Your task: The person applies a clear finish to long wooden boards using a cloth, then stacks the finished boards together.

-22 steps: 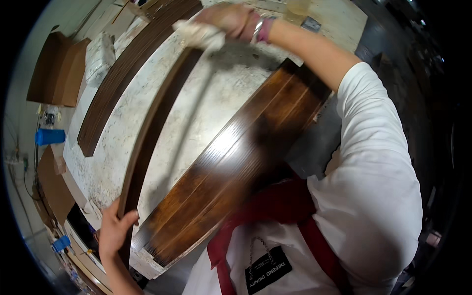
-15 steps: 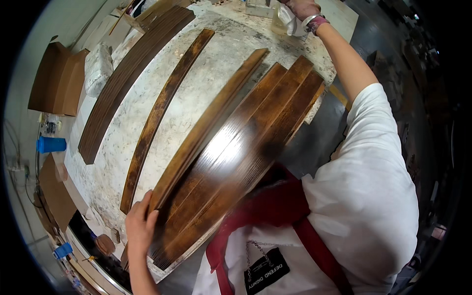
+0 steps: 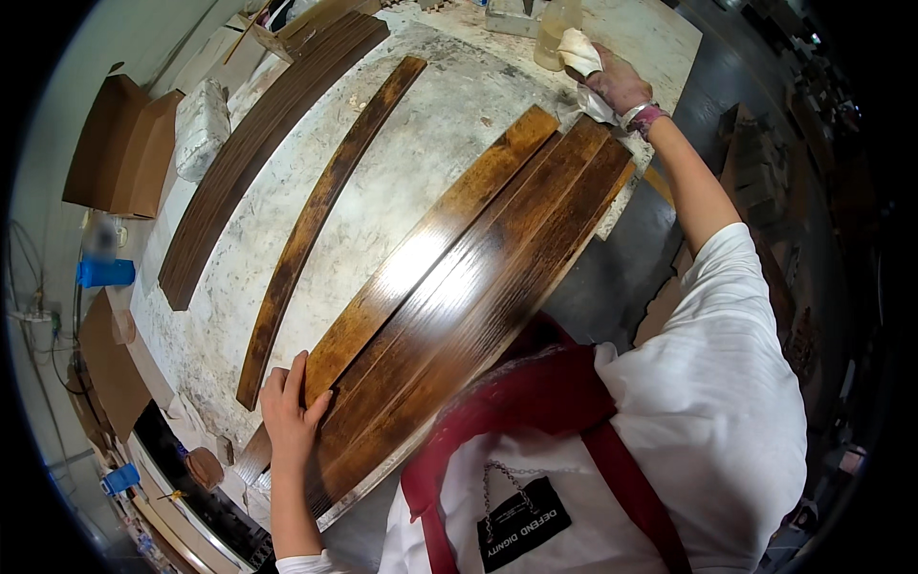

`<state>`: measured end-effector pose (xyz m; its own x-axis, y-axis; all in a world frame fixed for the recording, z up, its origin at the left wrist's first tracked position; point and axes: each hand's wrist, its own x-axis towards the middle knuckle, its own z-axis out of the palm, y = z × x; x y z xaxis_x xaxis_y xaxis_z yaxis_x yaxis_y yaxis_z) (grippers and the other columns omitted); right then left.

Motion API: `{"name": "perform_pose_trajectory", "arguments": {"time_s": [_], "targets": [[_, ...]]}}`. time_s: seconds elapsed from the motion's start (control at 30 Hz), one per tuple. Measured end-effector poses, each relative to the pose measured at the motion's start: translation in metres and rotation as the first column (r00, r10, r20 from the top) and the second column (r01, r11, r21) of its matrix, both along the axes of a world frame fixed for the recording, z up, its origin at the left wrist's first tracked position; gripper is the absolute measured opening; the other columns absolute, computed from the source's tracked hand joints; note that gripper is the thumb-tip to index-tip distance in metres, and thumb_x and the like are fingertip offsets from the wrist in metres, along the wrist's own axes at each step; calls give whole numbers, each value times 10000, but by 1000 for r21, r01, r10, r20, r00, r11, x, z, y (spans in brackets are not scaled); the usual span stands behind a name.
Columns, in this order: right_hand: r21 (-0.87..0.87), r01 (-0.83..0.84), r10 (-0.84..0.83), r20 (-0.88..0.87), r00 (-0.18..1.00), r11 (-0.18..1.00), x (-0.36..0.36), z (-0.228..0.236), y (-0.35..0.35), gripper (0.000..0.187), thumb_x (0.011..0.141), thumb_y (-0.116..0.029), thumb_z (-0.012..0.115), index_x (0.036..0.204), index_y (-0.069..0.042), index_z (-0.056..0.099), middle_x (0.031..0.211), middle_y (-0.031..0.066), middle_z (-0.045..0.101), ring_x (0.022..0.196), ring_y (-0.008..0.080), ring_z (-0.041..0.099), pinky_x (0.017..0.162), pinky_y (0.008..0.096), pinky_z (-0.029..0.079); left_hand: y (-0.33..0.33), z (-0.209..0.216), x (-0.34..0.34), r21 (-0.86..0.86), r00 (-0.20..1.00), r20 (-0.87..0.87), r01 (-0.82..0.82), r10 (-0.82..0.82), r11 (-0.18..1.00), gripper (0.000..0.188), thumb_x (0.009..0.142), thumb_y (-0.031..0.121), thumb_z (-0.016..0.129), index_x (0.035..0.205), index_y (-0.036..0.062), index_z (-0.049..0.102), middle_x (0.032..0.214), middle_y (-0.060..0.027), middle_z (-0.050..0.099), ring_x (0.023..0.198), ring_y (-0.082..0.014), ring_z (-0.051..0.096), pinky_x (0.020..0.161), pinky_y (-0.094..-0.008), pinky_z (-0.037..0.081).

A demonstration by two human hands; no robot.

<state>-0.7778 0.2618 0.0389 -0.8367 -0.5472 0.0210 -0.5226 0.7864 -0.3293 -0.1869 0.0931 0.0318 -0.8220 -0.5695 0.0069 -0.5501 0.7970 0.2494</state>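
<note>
My left hand (image 3: 290, 411) is closed over the near end of a brown stained wooden plank (image 3: 449, 225), fingers along its left edge and thumb on its right. The plank lies flat, its glossy mottled face up, alongside several similar dark planks (image 3: 535, 206) at the table's near edge. Beyond their far end, my right hand (image 3: 622, 84) is closed on a crumpled white cloth (image 3: 579, 53), part of which hangs below the fingers. Right behind that hand stands a cloudy bottle (image 3: 553, 38) with pale liquid.
A narrow mottled strip (image 3: 330, 206) lies apart on the stained white table (image 3: 382, 182). Farther left is a stack of dark strips (image 3: 273, 143). Around the left edge are a wrapped white bundle (image 3: 202, 129), an open cardboard box (image 3: 120, 143) and a blue container (image 3: 105, 273).
The plank under my left hand has gone from tilted on its edge to lying flat beside the others. My right hand has come nearer, from the bottle to the planks' far end, with the cloth.
</note>
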Motion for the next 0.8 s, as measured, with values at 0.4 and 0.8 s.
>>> {"name": "perform_pose_trajectory", "arguments": {"time_s": [0.4,0.8], "targets": [[-224,-55,188,636,749,973,-187,-69,107,688,801,-216,741,1380,-40,413,1208,118,599,1092,204,574,923,321,467,-19,4,12,256,995,-90,62,-40,965,454,865,362,623,1250,125,589,1176,-215,557,1129,-370,509,969,-421,406],[-355,133,307,907,287,925,-205,-119,97,540,881,-370,607,1296,-35,520,1248,66,571,1107,182,566,955,314,452,3,-25,202,721,411,25,-639,911,268,534,914,406,580,1253,-6,564,1240,-124,590,1160,-199,517,998,-296,370]]}}
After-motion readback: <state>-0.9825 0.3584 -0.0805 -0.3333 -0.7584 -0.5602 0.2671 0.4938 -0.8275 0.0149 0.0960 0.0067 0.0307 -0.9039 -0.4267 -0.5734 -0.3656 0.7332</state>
